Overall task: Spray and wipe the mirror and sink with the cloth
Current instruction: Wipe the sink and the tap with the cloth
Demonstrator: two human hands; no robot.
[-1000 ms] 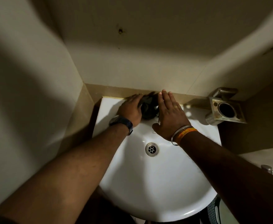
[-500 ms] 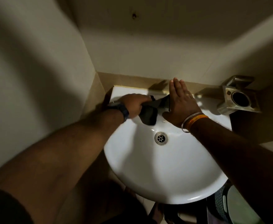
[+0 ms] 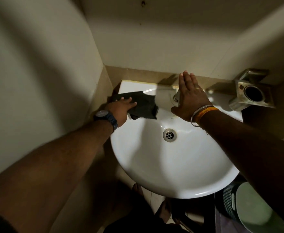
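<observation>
The white sink [image 3: 171, 165] fills the middle of the view, its drain [image 3: 169, 135] in the bowl. A dark cloth [image 3: 146, 105] lies on the sink's back left rim, one corner hanging into the bowl. My left hand [image 3: 121, 109] presses on the cloth's left part with fingers stretched flat. My right hand [image 3: 190, 96] lies flat with straight fingers over the metal tap [image 3: 176, 96], hiding most of it. No mirror or spray bottle is in view.
A metal cup holder [image 3: 252, 95] sticks out of the wall at the sink's back right. The left wall [image 3: 45, 81] stands close to the sink's edge. A round bin [image 3: 255, 207] sits on the floor at the lower right.
My left hand has dragged the cloth from beside the tap out to the sink's back left rim. My right hand has stayed over the tap, which now shows beside it.
</observation>
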